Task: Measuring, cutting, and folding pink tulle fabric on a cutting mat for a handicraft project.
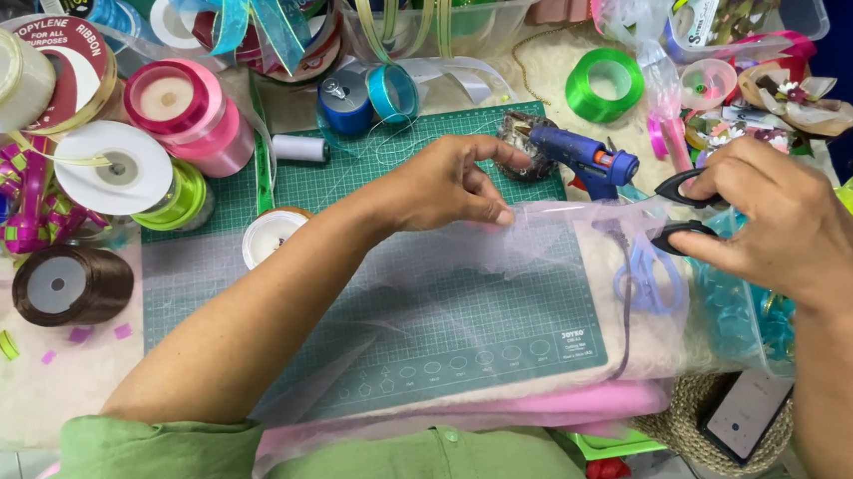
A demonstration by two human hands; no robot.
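Cluttered craft table, green mat (459, 342) amid ribbon spools (111, 167) and glue gun (587, 161). Left hand (446, 181) pinching sheer fabric (546, 248) over mat; right hand (787, 230) gripping scissors (684, 212) at its edge.

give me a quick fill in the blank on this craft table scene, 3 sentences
1. The right hand holds black-handled ____ at the edge of the sheer fabric.
2. The left hand pinches the sheer fabric above a ____ cutting mat.
3. The glue gun lying behind the fabric is ____ in colour.

Missing words: scissors; green; blue
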